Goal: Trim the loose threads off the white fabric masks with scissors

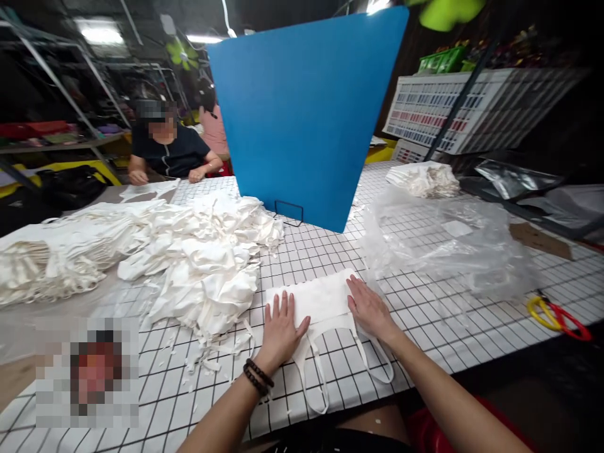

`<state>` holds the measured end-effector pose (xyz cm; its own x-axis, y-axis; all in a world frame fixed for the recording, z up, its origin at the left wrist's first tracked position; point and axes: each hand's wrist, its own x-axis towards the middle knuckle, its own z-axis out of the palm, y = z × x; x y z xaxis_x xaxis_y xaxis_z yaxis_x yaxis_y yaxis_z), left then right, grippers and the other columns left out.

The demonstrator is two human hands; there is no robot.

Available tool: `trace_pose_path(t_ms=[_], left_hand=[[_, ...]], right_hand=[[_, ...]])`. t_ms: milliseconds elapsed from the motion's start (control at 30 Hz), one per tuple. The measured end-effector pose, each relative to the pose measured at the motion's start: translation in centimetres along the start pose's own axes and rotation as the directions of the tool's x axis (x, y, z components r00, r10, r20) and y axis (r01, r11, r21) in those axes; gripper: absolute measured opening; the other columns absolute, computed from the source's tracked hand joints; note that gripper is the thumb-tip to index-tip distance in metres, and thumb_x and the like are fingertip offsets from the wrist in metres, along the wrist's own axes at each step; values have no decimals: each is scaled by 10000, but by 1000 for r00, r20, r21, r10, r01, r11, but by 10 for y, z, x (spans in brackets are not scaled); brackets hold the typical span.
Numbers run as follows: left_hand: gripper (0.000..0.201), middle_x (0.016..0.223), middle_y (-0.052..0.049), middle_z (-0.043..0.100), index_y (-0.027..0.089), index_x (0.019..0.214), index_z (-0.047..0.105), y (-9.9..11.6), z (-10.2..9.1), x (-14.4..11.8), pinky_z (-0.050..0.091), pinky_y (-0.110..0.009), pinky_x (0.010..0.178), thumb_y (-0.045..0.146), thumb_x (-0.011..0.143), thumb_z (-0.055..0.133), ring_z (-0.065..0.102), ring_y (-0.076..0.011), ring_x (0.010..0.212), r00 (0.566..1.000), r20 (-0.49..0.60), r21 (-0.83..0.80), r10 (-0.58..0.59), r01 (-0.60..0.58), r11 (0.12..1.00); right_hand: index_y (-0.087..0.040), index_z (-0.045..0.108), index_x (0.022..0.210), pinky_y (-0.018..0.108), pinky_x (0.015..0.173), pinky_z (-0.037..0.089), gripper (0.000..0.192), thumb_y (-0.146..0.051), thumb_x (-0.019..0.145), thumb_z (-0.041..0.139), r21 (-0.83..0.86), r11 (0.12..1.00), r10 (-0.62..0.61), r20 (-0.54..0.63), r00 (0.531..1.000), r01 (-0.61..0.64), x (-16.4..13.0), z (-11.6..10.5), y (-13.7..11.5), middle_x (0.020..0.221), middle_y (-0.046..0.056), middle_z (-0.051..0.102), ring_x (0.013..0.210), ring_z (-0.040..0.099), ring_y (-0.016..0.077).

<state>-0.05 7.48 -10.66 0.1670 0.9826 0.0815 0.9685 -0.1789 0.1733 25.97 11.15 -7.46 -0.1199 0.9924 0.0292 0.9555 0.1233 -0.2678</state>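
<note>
A white strappy garment, like a camisole top (321,299), lies flat on the checked tablecloth (415,340) right before me, its thin straps hanging toward the table's near edge. My left hand (282,327) rests on its left part with the fingers spread. On its right edge lies my right hand (370,308), palm down and fingers stretched out. Neither hand grips the cloth. Just left of the garment is a loose heap of white garments (207,270), with small white scraps (191,371) scattered below it.
A blue board (306,119) stands upright behind the garment. Clear plastic bags (438,239) and a stacked white pile (422,178) lie right. Scissors with yellow and red handles (559,318) sit at the right edge. Layered white garments (56,251) are left; a co-worker (170,148) sits across the table.
</note>
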Motion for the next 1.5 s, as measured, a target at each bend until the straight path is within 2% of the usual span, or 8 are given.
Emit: trace_pose_path(t_ms=[233, 500, 633, 833, 967, 1100, 1233, 1500], left_hand=[[500, 1318, -169, 574, 142, 1302, 526, -6, -29, -12, 394, -486, 1033, 454, 914, 478, 511, -322, 1242, 956, -209, -414, -206, 105, 904], [389, 1038, -155, 601, 120, 1116, 530, -82, -53, -33, 468, -469, 852, 381, 829, 561, 596, -287, 968, 581, -404, -651, -706, 361, 668], [284, 662, -30, 612, 166, 766, 616, -110, -65, -37, 478, -318, 598, 448, 792, 602, 592, -195, 604, 644, -298, -725, -705, 328, 606], [357, 723, -18, 643, 170, 795, 593, -83, -90, -45, 480, -237, 617, 501, 878, 486, 594, -143, 646, 721, -301, -815, -624, 145, 561], [350, 809, -46, 682, 156, 865, 627, -66, -95, -43, 492, -253, 679, 465, 898, 464, 627, -162, 742, 808, -250, -821, -533, 114, 559], [235, 810, -42, 706, 173, 847, 691, -55, -84, -30, 480, -270, 638, 376, 828, 574, 631, -176, 718, 935, -102, -775, -339, 139, 617], [178, 853, -53, 706, 180, 877, 692, -37, -68, -11, 490, -299, 662, 291, 814, 568, 635, -186, 733, 980, -42, -718, -196, 107, 688], [214, 968, -46, 677, 200, 957, 652, 17, -53, 34, 512, -317, 847, 131, 807, 516, 629, -177, 906, 983, -116, -604, 145, -186, 775]], right_hand=[[-52, 575, 1172, 493, 978, 363, 331, -193, 925, 404, 176, 984, 19, -6, 1000, -18, 58, -12, -68, 1210, 271, 579, 1219, 480, 358], [-182, 592, 702, 303, 637, 446, 170, -329, 783, 624, 670, 728, -305, 123, 944, 147, 90, -5, -250, 703, 34, 631, 674, 580, 194], [-193, 569, 747, 270, 644, 441, 186, -373, 788, 595, 864, 456, -395, -16, 919, 211, 116, -74, -240, 739, 1, 593, 689, 548, 154], [-197, 541, 753, 312, 747, 448, 210, -350, 746, 685, 975, 146, -551, -61, 832, 168, 84, -159, -153, 1167, 88, 640, 1018, 581, 248], [-195, 515, 694, 339, 757, 469, 244, -367, 758, 676, 865, 497, -589, 278, 759, 69, 33, -129, -80, 1159, 117, 657, 1011, 599, 281], [-213, 554, 642, 291, 621, 459, 165, -326, 730, 635, 459, 887, -272, 418, 867, 57, -10, -85, -10, 778, 45, 688, 721, 619, 216], [-208, 601, 783, 302, 648, 466, 100, -298, 767, 562, 351, 936, -85, 270, 959, -16, -34, -63, 12, 796, 45, 673, 731, 617, 212], [-202, 609, 896, 405, 863, 385, 108, -267, 809, 605, 203, 975, -110, 103, 989, 88, -45, -21, -54, 927, 68, 671, 932, 598, 266]])
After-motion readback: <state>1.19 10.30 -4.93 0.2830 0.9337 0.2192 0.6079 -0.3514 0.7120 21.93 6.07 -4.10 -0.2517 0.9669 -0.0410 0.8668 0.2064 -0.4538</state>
